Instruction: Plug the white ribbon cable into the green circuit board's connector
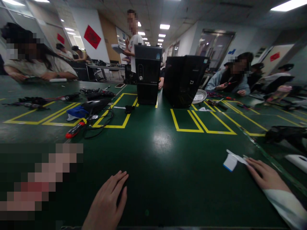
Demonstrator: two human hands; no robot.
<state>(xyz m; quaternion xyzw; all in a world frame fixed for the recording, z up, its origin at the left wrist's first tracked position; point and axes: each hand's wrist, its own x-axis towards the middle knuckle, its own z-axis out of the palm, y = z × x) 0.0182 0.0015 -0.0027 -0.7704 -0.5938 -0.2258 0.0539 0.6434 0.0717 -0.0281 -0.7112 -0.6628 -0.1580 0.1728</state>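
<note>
My left hand point(110, 195) lies palm down on the green table point(168, 166), its fingers stretched out and nothing in them. At the right, my right hand point(266, 175) pinches one end of a white flat ribbon cable point(231, 162) between thumb and fingers. The cable is folded near its middle, and its wider free end, edged in blue, hangs or rests just over the table to the left of my fingertips. I cannot tell whether that end touches the surface.
Two black computer towers point(148, 73) point(184, 81) stand at the back middle. A red-and-black screwdriver point(75, 129) lies left, near black cables point(103, 123) and a blue cloth-like item point(78, 112). Yellow tape marks rectangles. People sit left and right; another stands behind. The lower left is pixelated.
</note>
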